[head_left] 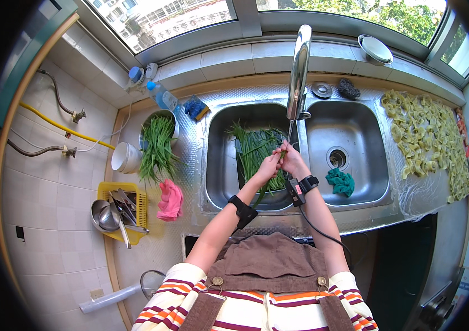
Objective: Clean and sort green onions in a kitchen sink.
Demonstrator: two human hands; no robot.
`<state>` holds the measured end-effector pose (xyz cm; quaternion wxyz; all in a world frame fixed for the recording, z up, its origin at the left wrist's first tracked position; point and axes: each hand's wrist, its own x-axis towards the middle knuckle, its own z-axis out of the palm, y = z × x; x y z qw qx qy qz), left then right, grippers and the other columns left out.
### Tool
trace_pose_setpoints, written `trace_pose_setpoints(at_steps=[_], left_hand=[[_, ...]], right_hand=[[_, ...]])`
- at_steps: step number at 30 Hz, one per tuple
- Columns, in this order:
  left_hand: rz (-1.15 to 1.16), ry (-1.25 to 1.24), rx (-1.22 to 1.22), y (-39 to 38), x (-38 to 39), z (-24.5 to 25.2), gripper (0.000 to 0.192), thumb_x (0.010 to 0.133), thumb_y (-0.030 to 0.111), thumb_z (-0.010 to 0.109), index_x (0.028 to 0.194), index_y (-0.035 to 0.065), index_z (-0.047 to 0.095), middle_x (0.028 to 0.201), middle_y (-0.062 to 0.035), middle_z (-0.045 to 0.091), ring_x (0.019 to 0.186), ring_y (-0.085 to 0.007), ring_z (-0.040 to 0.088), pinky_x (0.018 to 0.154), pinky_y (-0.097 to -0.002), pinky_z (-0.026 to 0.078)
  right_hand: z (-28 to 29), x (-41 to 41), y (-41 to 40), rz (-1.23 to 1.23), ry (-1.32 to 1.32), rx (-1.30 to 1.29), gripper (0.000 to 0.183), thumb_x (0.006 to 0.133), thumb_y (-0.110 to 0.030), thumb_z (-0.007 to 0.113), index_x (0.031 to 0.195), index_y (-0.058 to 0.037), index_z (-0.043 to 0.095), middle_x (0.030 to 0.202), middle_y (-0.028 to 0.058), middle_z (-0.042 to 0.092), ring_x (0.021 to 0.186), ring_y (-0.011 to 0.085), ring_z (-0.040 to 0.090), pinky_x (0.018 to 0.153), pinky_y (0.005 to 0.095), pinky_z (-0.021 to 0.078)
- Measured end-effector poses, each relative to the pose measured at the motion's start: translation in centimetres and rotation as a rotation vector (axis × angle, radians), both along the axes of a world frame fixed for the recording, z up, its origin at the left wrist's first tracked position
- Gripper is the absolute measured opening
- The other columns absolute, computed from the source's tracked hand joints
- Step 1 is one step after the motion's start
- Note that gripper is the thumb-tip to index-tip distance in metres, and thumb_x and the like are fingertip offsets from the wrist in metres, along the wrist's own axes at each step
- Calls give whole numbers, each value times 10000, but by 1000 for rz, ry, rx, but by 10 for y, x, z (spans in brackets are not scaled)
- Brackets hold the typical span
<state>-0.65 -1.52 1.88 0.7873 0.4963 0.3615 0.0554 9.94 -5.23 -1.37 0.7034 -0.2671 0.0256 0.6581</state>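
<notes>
My left hand point(269, 166) and my right hand point(294, 161) meet over the left sink bowl point(222, 178). Between them they grip a few green chive-like stalks point(262, 194), whose lower ends hang toward the front rim. A thin stream of water point(290, 129) falls from the chrome faucet point(298, 74) onto my fingers. Just beneath, a heap of long green chive-like leaves point(251, 155) lies in a dark container inside the bowl. My fingers hide part of the stalks.
At left, more greens point(158, 145) overhang a metal bowl, near white bowls point(125, 158), a pink cloth point(170, 200) and a yellow utensil basket point(142, 207). A green cloth point(340, 182) lies in the right sink bowl. Folded dumplings point(420, 128) cover the right counter.
</notes>
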Motion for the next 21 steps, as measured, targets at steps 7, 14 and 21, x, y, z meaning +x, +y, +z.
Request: trace_pose_setpoints(at_steps=[7,14,21], left_hand=[[-7,5,10,4,1,0,288,829,359,329,679,120,384,469,88,240,346,-24,191,323,-174,153],[87,-90,-185,11,-2,-1,283,833,361,318,672,135,373,460,95,237,340,-24,192,323,-172,152],[77,-185,-318,5,8,-1,289,847,355,281,662,147,359,455,99,227,339,-27,186,326,-174,145]], right_hand=[[-3,3,3,33,-14,-66,343,825,-356,342,599,-107,413,643,51,491,727,211,492,495,254,394],[38,-13,-4,-24,-42,-44,294,835,-288,348,840,-28,487,779,95,551,732,204,510,607,288,433],[13,-14,-2,-149,-480,-156,263,828,-220,371,896,8,484,785,113,562,622,155,526,565,269,442]])
